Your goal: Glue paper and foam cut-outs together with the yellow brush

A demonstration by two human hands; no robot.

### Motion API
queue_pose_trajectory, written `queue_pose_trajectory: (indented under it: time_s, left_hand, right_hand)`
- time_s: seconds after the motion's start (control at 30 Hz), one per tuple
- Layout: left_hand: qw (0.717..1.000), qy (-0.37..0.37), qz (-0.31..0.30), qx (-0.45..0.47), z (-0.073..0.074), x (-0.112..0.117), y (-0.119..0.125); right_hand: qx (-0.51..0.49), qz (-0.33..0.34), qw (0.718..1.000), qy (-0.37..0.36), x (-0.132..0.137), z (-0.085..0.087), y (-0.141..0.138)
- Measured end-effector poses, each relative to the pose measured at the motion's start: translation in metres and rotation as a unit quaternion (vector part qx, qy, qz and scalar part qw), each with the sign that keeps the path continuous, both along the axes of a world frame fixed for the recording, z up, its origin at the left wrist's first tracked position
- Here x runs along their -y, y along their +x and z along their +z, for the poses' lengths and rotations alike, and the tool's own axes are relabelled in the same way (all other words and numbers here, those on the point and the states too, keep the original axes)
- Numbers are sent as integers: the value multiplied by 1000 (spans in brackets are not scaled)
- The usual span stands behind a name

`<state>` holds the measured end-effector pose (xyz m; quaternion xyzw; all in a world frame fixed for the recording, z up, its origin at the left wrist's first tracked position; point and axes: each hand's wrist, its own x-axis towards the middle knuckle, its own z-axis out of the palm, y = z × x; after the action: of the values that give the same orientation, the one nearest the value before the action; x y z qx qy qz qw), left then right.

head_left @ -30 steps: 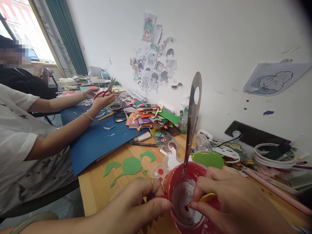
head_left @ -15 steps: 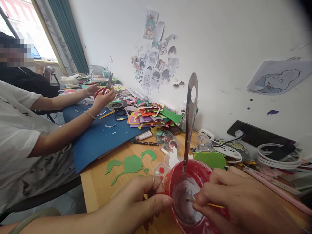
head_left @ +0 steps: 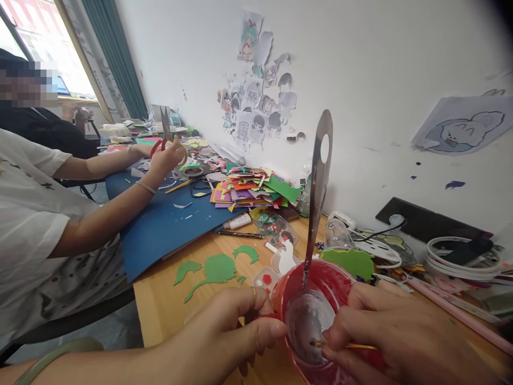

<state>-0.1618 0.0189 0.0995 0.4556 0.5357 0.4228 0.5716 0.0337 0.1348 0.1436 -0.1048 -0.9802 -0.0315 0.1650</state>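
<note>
My left hand [head_left: 236, 331] closes its thumb and fingers on the near left side of a red cup [head_left: 340, 275]. Inside the cup, whitish residue coats the wall and bottom. A flat metal strip [head_left: 318, 182] with a hole at its top leans upright in it. Pinched in my right hand [head_left: 385, 331] is a thin paintbrush [head_left: 358, 346] with a yellow handle. Its dark tip is low inside the cup. Beyond the cup lie green cut-out shapes [head_left: 218, 269] and a white cut-out [head_left: 287, 259].
At the left a person in a white top holds red-handled scissors [head_left: 158, 147] over a blue board [head_left: 172, 224]. A pile of coloured sheets [head_left: 252, 190] rests by the wall. On the right are a black power strip [head_left: 428, 222] and coiled white cable [head_left: 460, 262].
Inside the cup, the brush tip has shifted slightly down and right with my right hand. My left hand keeps its grip. The other person's scissors have moved left.
</note>
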Motion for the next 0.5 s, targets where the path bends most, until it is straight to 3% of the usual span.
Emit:
queue_pose_trajectory:
  time_s: [0.2, 0.33, 0.5]
  left_hand:
    - [1000, 10, 5, -11, 1, 1, 0]
    - [1000, 4, 5, 1, 0, 1, 0]
    - [1000, 8, 5, -4, 0, 2, -1]
  right_hand:
    - [39, -27, 999, -11, 1, 3, -1]
    - [22, -33, 998, -48, -1, 0, 1]
    - [11, -57, 998, -33, 0, 2, 1]
